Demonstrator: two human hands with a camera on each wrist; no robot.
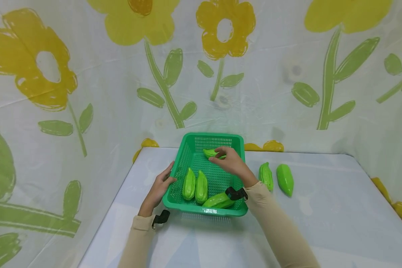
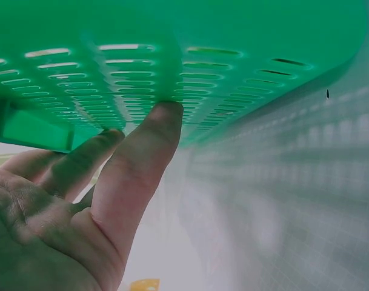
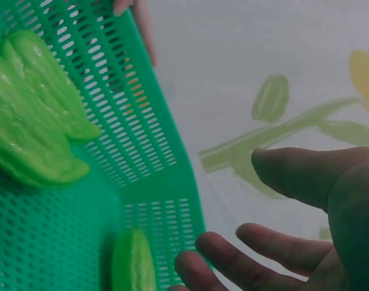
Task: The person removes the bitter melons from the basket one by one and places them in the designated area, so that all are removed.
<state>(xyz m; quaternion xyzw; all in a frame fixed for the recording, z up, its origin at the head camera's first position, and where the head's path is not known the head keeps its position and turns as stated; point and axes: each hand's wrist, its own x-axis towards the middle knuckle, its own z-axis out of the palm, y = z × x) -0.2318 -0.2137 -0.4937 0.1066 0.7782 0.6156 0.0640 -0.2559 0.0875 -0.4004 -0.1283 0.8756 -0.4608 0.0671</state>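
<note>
A green plastic basket (image 1: 202,211) with slotted walls stands on the table. My left hand (image 1: 159,190) grips its left side, thumb at the rim and fingers (image 2: 139,163) against the outer wall. Two glossy green peppers (image 3: 45,85) lie side by side inside at the left, and another green pepper (image 1: 217,201) is at the front, partly behind my right wrist. Over the back of the basket hovers my right hand (image 1: 232,162), thumb and fingers apart with nothing between them. Just below it lies a further green pepper (image 1: 209,152), partly hidden by the fingers.
Right of the basket, a ridged green pepper (image 1: 266,175) and a smoother, angular green one (image 1: 285,179) lie on the pale tablecloth (image 1: 321,212). A flower-printed curtain (image 1: 261,93) hangs behind the table and along its sides.
</note>
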